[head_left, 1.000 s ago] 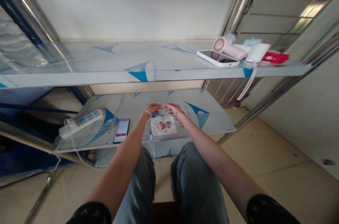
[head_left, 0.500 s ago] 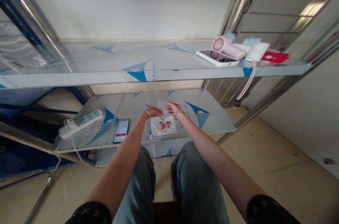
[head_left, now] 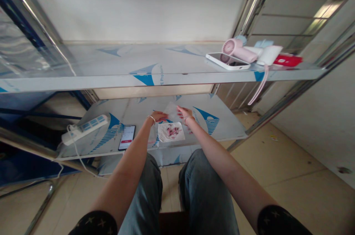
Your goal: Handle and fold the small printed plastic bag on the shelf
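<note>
Shelf [head_left: 222, 124]: we sit at its lower board.
Bag [head_left: 172, 110]: clear, now lifted above the tissue [head_left: 171, 131], where earlier it lay lower.
Left hand [head_left: 159, 116]: pinches its near edge.
Right hand [head_left: 184, 113]: pinches the other edge.

Clear plastic bag [head_left: 172, 109], raised, tilted

Pink hair dryer [head_left: 240, 50], red-and-white phone screen [head_left: 127, 137]

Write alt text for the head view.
Both hands, left hand and right hand, hold a clear plastic bag above a lower shelf, over a bag of pink pieces; a phone lies left.
</note>
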`<state>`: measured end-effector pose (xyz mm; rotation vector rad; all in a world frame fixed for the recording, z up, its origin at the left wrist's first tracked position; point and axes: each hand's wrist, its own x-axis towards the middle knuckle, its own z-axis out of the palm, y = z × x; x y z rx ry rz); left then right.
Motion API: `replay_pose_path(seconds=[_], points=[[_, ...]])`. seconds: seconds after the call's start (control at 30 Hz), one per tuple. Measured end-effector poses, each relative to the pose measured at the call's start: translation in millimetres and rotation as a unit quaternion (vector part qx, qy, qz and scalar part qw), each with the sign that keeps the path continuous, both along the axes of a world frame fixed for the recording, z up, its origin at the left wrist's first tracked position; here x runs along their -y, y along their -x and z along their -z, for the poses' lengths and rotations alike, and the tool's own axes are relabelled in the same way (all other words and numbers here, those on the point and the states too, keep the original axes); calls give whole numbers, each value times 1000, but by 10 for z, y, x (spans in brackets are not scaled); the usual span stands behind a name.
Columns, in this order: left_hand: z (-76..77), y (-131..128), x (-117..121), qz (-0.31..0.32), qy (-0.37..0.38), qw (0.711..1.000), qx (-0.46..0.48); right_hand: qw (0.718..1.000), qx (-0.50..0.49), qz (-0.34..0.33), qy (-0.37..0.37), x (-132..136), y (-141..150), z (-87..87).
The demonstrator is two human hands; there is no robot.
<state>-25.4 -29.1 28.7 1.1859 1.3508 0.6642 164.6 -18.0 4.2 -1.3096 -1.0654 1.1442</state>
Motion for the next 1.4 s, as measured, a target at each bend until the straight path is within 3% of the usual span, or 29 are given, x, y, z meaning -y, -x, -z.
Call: replay_pose_path(seconds=[0.2, 0.4, 0.6, 0.93, 1.4], points=[[-78, -18, 29, 1, 10, 999, 35, 996, -24, 24, 85, 62, -40, -125], [-178, -45, 62, -72, -14, 991, 114, 987, 11, -106, 124, 159, -22, -212], [-181, -40, 82, -85, -15, 989, 117, 982, -6, -163, 98, 123, 68, -168], [-85, 21, 41, -104, -39, 991, 69, 990, 10, -116, 77, 65, 63, -55], [-31, 22, -32, -119, -82, 990, 5, 991, 18, -111, 66, 52, 71, -77]])
